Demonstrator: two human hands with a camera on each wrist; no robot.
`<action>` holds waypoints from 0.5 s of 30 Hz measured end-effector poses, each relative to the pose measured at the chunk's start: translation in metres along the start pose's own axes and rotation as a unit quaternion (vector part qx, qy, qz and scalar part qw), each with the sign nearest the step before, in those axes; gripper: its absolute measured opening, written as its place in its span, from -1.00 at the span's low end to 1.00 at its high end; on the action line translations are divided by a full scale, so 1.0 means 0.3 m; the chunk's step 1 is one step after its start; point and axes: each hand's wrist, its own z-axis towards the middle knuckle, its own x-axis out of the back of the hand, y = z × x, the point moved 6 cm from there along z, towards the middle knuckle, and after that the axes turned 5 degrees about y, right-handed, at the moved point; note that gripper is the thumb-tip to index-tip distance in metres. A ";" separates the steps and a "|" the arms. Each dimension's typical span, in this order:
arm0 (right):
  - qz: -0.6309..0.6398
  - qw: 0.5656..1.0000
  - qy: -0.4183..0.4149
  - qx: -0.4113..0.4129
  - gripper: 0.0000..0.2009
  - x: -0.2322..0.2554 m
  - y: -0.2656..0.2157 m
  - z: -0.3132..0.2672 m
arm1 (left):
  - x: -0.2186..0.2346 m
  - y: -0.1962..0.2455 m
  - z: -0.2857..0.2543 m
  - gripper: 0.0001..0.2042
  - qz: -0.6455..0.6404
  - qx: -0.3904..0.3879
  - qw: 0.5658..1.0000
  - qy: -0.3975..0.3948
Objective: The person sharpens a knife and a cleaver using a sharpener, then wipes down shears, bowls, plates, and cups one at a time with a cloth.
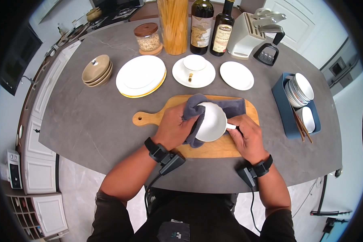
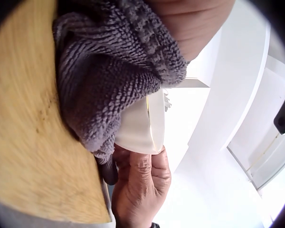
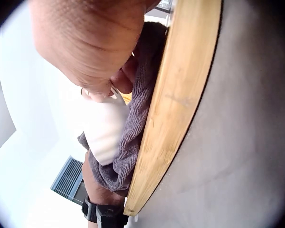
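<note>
A white cup [image 1: 212, 122] with a thin gold rim is held over the wooden cutting board [image 1: 181, 151], its mouth turned up toward the head camera. My left hand [image 1: 176, 127] grips the cup's left side through a dark grey towel [image 1: 198, 103], which wraps round the outside. On the other side, my right hand [image 1: 247, 135] pinches the white handle [image 1: 230, 126] between thumb and fingers. In the left wrist view the towel [image 2: 109, 71] bunches against the cup's wall [image 2: 140, 126]. Part of the towel lies spread on the board behind the cup.
Behind the board stand stacked white plates [image 1: 141, 76], a cup on a saucer [image 1: 201, 80], a small plate [image 1: 237, 76] and brown bowls [image 1: 97, 70]. A blue bin [image 1: 284, 109] with bowls and chopsticks is at right. Bottles [image 1: 201, 28], a pasta jar [image 1: 173, 28] and a knife block [image 1: 243, 36] line the back.
</note>
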 end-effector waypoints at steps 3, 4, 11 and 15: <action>0.005 1.000 -0.007 -0.013 -0.81 0.001 0.007 0.000 | 0.000 0.005 -0.003 -0.70 -0.023 0.018 1.000 -0.011; 0.005 1.000 -0.006 -0.015 -0.81 0.002 0.010 -0.001 | -0.001 0.005 -0.003 -0.70 -0.032 0.035 0.999 -0.020; 0.018 0.999 -0.018 -0.036 -0.76 -0.003 0.026 -0.001 | -0.008 0.012 0.001 -0.67 -0.048 0.027 0.996 -0.065; 0.016 0.999 -0.010 -0.041 -0.75 -0.008 0.027 -0.001 | -0.013 0.020 -0.003 -0.68 -0.077 0.028 0.994 -0.077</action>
